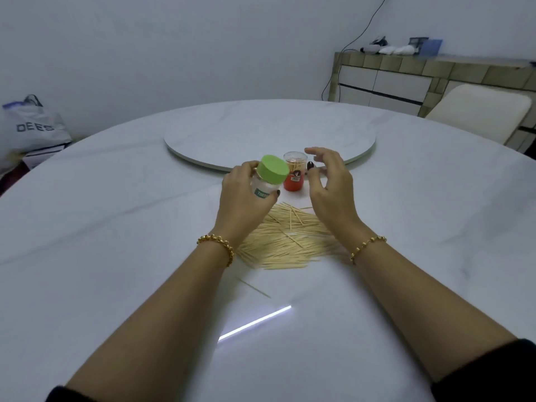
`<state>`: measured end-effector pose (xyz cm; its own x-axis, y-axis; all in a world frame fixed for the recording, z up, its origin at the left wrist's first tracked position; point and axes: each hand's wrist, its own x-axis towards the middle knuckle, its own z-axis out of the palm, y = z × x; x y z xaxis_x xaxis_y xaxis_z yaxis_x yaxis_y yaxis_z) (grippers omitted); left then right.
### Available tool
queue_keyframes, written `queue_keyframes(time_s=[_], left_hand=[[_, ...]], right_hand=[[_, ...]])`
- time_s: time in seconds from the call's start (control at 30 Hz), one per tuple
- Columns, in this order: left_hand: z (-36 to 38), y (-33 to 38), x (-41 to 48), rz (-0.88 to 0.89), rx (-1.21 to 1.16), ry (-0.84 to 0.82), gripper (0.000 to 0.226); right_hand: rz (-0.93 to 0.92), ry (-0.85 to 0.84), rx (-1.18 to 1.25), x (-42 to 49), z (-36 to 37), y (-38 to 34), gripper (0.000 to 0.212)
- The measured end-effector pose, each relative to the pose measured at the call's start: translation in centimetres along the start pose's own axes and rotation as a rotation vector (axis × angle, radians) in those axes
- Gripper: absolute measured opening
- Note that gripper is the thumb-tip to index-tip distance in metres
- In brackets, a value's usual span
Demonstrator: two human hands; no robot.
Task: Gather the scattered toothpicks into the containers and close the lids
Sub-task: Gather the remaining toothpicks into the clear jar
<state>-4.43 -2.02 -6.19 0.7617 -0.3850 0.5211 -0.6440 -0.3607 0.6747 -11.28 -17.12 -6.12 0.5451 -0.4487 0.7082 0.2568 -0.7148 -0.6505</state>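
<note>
My left hand [243,195] grips a clear toothpick jar [265,187] with a green lid [275,169], held tilted above the table. My right hand [327,181] hovers just right of it, fingers loosely curved and holding nothing. Behind the two hands stands a red-based container [294,175] with a clear top, toothpicks inside it. A wide pile of scattered toothpicks [287,242] lies on the white table [116,227] beneath my wrists. One stray toothpick [253,287] lies nearer to me.
A round turntable [269,132] sits in the table's middle, just beyond the containers. A white chair [478,111] and a tiled sideboard [420,79] stand at the back right. A shopping bag [32,126] sits on the floor at the far left.
</note>
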Motion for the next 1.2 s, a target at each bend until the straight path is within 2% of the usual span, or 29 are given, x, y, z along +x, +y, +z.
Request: queue_keyframes(time_s=[0.1,0.17,0.3,0.53,0.63,0.77,0.9,1.0,1.2], left_hand=[[-1.0,1.1,-2.5,0.077,0.009,-0.035,0.057],[-1.7,2.0,-3.8,0.135,-0.007,-0.037,0.055],[-2.4,3.5,-6.1,0.212,0.008,-0.062,0.055],[-2.4,3.3,-7.5,0.204,0.130,-0.094,0.058],[-2.2,3.3,-7.7,0.182,0.156,-0.089,0.058],[-2.4,3.5,-7.8,0.129,0.124,-0.115,0.051],[-2.8,3.8,-7.9,0.031,-0.025,-0.231,0.036],[-3.2,4.3,-7.7,0.003,-0.098,-0.326,0.037],[-3.9,4.9,-7.5,-0.019,-0.097,-0.449,0.039]], right_hand=[[0.021,-0.001,0.001,-1.8,-1.0,-2.6,0.021],[0.072,-0.057,-0.021,-2.8,-1.8,-4.2,0.031],[0.185,-0.257,-0.251,-4.5,-2.7,-6.2,0.044],[0.227,-0.241,-0.389,-6.0,-2.7,-7.5,0.038],[0.255,-0.311,-0.350,-6.6,-2.3,-7.2,0.039],[0.228,-0.296,-0.146,-6.7,-2.2,-7.0,0.040],[0.143,-0.291,-0.046,-6.5,-2.4,-7.3,0.044],[0.076,-0.277,-0.010,-6.3,-2.8,-7.4,0.050],[0.019,-0.268,-0.005,-6.3,-3.0,-7.4,0.051]])
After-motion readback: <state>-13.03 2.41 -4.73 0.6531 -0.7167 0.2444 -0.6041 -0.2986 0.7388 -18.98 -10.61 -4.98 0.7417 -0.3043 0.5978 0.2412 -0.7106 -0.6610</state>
